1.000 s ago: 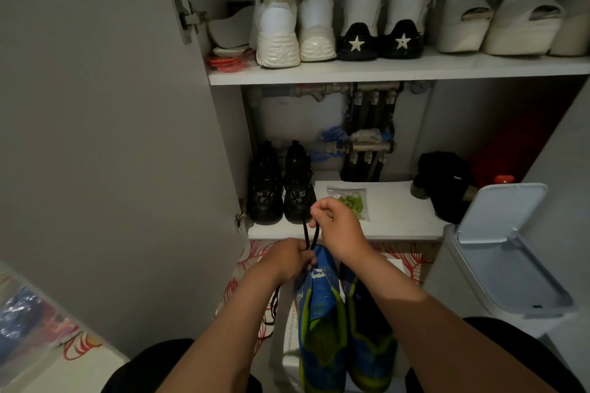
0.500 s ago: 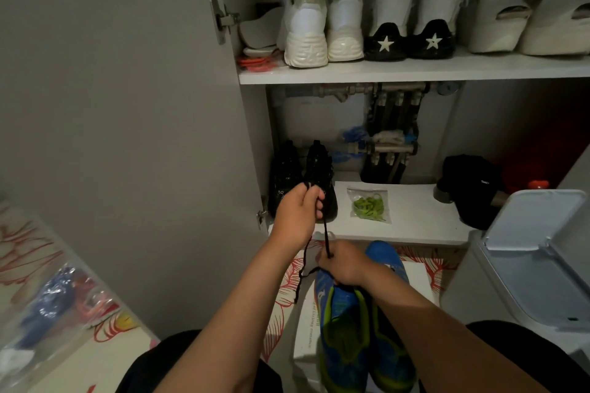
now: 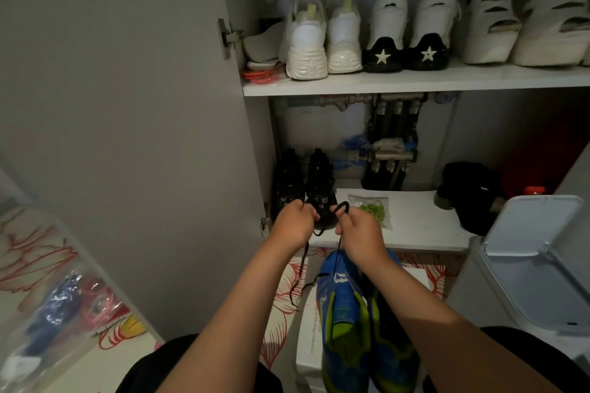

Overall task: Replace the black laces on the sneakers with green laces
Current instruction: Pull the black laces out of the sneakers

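Head view: I look down past two bare forearms into an open shoe cupboard, its grey cupboard door swung out at left.
Left hand: the left hand is raised in front of the lower shelf, fingers curled tight round a thin black shoelace. A loose tail hangs from under it toward the red-and-white patterned floor.
Right hand: the right hand sits just beside the left, fingers closed, pinching a small loop of the same lace that stands up above the knuckles.
Lace: it runs short between the two hands, and one strand drops from the right hand onto the toe of the left sneaker. I cannot tell whether it is threaded through any eyelets.
Sneakers: the blue sneakers with lime-green lining lie side by side, toes toward the cupboard, on a white cardboard box beneath my view of the arms. The right forearm hides part of one.
Green laces: the coiled green laces in a clear plastic bag lie flat on the white lower shelf, just beyond the right hand, untouched.
Lower shelf: a pair of black shoes stands at its left end and a black cap at its right.
Upper shelf: the white upper shelf holds white shoes in a row, heels out.
Right edge: a white flip-lid bin stands with its lid up.
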{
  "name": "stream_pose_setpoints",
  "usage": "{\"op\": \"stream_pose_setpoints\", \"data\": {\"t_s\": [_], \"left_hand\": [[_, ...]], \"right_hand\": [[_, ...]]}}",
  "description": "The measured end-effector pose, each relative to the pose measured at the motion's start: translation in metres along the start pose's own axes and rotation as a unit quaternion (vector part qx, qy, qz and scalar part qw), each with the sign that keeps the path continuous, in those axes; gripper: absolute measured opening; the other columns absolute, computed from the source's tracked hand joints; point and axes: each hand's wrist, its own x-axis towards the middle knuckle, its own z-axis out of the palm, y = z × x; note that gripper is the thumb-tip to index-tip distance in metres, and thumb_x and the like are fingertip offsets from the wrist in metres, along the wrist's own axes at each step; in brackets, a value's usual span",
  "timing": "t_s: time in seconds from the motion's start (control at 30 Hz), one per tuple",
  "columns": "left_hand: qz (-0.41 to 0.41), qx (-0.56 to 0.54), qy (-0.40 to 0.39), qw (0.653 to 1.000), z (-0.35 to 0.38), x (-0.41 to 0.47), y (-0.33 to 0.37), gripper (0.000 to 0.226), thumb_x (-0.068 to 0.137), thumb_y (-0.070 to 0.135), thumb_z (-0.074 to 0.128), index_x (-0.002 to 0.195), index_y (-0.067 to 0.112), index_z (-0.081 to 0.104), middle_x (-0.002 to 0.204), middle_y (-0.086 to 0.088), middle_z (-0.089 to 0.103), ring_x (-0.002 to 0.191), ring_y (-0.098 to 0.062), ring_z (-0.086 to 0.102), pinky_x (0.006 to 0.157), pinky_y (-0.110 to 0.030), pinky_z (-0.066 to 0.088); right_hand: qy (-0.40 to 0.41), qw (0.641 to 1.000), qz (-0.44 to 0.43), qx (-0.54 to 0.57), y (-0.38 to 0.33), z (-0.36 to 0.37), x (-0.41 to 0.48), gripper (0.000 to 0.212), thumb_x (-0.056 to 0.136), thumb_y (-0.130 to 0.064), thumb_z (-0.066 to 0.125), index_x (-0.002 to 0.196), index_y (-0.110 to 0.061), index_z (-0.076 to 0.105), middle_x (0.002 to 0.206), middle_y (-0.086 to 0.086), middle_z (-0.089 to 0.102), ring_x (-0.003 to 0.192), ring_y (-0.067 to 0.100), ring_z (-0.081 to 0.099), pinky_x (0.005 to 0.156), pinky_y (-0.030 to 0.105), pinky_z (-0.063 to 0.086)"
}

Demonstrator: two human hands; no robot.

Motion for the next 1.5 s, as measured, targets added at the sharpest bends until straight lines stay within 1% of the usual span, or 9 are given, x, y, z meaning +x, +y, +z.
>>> {"op": "stream_pose_setpoints", "data": {"t_s": [0.13,0.37,0.67,0.77,0.87,1.03,1.17,1.3,1.5], "left_hand": [[0.021,-0.043,0.001,0.999,0.0,-0.003,0.012,0.028,0.099,0.012,0.041,0.073,0.015,0.052,0.076,-0.007,0.066,0.075,-0.024,0.059,0.083,-0.043,0.052],[0.129,0.094,0.074,0.984,-0.006,-0.006,0.022,0.029,0.099,0.024,0.044,0.072,0.027,0.052,0.091,-0.004,0.057,0.085,-0.022,0.055,0.074,-0.034,0.041],[0.051,0.097,-0.173,0.979,0.033,-0.018,-0.019,0.024,0.099,0.026,0.047,0.101,0.004,0.057,0.097,-0.015,0.065,0.063,-0.019,0.061,0.071,-0.04,0.051],[0.017,0.045,-0.171,0.984,0.04,-0.015,-0.025,0.017,0.1,0.017,0.044,0.092,0.005,0.054,0.087,-0.017,0.063,0.059,-0.017,0.059,0.066,-0.036,0.049],[0.003,0.03,-0.131,0.991,0.041,-0.007,-0.029,0.016,0.098,0.017,0.045,0.084,0.015,0.053,0.08,-0.008,0.056,0.071,-0.018,0.053,0.069,-0.035,0.043],[-0.027,-0.048,-0.1,0.993,0.042,0.003,-0.024,0.02,0.101,0.014,0.043,0.082,0.015,0.05,0.075,-0.005,0.049,0.063,-0.014,0.046,0.056,-0.026,0.038],[-0.02,-0.069,-0.098,0.993,0.046,0.007,-0.026,0.022,0.1,0.014,0.044,0.079,0.017,0.05,0.074,-0.002,0.048,0.063,-0.012,0.044,0.056,-0.026,0.036],[-0.014,-0.092,-0.088,0.992,0.046,0.009,-0.022,0.023,0.1,0.014,0.044,0.078,0.018,0.05,0.073,0.0,0.046,0.065,-0.011,0.042,0.062,-0.029,0.035],[0.019,-0.1,-0.044,0.994,0.041,0.01,-0.021,0.024,0.102,0.017,0.042,0.081,0.02,0.053,0.077,0.0,0.05,0.068,-0.011,0.045,0.063,-0.028,0.037]], "right_hand": [[0.081,0.994,-0.044,0.055,-0.02,-0.011,-0.008,0.031,0.102,-0.008,0.044,0.118,-0.022,0.067,0.076,-0.01,0.06,0.065,-0.005,0.055,0.063,0.009,0.043],[0.145,0.981,-0.114,0.054,-0.04,-0.018,-0.012,0.037,0.1,-0.002,0.045,0.125,-0.018,0.067,0.099,0.002,0.069,0.087,0.007,0.062,0.076,0.008,0.047],[0.122,0.983,-0.121,0.068,-0.046,-0.024,-0.012,0.027,0.103,-0.013,0.05,0.121,-0.02,0.07,0.111,-0.01,0.068,0.102,-0.015,0.057,0.087,0.002,0.042],[0.062,0.996,-0.049,0.046,-0.029,-0.025,-0.006,0.032,0.101,-0.01,0.049,0.123,-0.024,0.067,0.115,-0.002,0.063,0.103,-0.002,0.057,0.092,0.01,0.043],[0.006,0.998,0.053,0.032,-0.011,-0.024,-0.003,0.041,0.096,-0.009,0.053,0.132,-0.029,0.058,0.118,-0.002,0.06,0.106,0.021,0.062,0.097,0.039,0.052],[-0.127,0.983,0.123,-0.042,0.01,-0.022,-0.005,0.039,0.083,0.007,0.053,0.112,-0.018,0.061,0.095,0.005,0.063,0.084,0.021,0.061,0.07,0.027,0.047],[-0.276,0.93,0.122,-0.208,0.034,-0.009,-0.007,0.009,0.089,-0.015,0.064,0.081,-0.015,0.061,0.081,0.004,0.062,0.077,0.017,0.058,0.066,0.026,0.043],[-0.262,0.929,0.099,-0.24,0.052,0.007,-0.007,0.019,0.094,-0.026,0.059,0.096,-0.009,0.07,0.099,0.01,0.07,0.097,0.026,0.065,0.082,0.033,0.051],[-0.21,0.94,0.094,-0.251,0.047,0.011,-0.005,0.03,0.099,-0.031,0.054,0.073,-0.016,0.054,0.084,0.008,0.065,0.083,0.024,0.061,0.07,0.033,0.048]]}}
